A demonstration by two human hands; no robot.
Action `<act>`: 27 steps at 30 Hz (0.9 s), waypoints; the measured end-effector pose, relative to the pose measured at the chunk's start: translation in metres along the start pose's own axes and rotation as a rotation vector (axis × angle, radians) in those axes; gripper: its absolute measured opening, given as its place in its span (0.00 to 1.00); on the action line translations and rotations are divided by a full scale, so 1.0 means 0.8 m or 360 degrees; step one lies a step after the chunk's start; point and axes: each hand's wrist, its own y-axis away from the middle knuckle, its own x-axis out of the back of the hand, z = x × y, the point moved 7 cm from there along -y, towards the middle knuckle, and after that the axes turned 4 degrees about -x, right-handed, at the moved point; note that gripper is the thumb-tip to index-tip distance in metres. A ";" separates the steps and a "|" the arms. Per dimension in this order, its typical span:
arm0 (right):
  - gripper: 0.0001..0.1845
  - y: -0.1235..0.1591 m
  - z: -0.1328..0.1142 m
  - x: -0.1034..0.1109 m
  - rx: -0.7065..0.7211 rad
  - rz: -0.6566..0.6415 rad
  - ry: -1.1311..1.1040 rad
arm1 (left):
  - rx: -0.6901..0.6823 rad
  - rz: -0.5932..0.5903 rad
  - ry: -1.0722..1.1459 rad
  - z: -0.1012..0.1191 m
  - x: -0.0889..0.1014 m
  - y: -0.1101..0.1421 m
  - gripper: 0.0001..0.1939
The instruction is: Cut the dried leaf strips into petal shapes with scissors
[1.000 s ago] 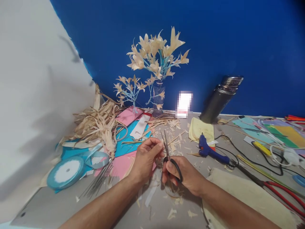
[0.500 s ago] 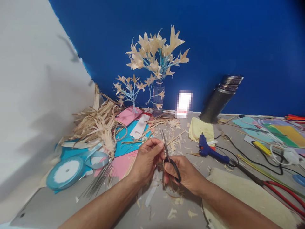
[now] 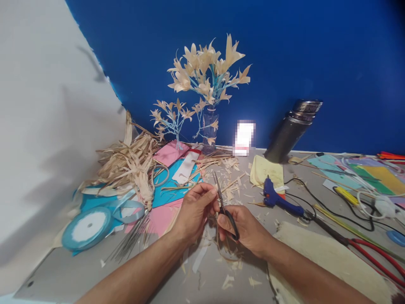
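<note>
My right hand (image 3: 242,228) grips a small pair of scissors (image 3: 220,198) with black handles, its blades pointing up and away from me. Close against the blades, my left hand (image 3: 200,209) is pinched, thumb on fingertips; whatever sits in that pinch is too small and covered to make out. A thin tan strip (image 3: 226,255) curls below the right hand. Pale husk scraps (image 3: 229,280) litter the grey table (image 3: 171,280) under and around both hands.
Dried corn husks (image 3: 126,160), a blue ribbon roll (image 3: 88,228) and thin wires (image 3: 133,240) lie left. Husk flowers (image 3: 205,67) stand at the back. On the right are a glue gun (image 3: 278,198), a dark flask (image 3: 291,133) and red-handled scissors (image 3: 373,253).
Almost nothing differs. Both hands keep the same hold and place, with the scissor blades beside the left fingertips; the view has shifted very slightly.
</note>
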 end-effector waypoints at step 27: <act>0.12 0.000 -0.025 0.058 0.0341 0.0355 -0.0133 | 0.0380 -0.0318 -0.0453 -0.020 -0.009 0.008 0.11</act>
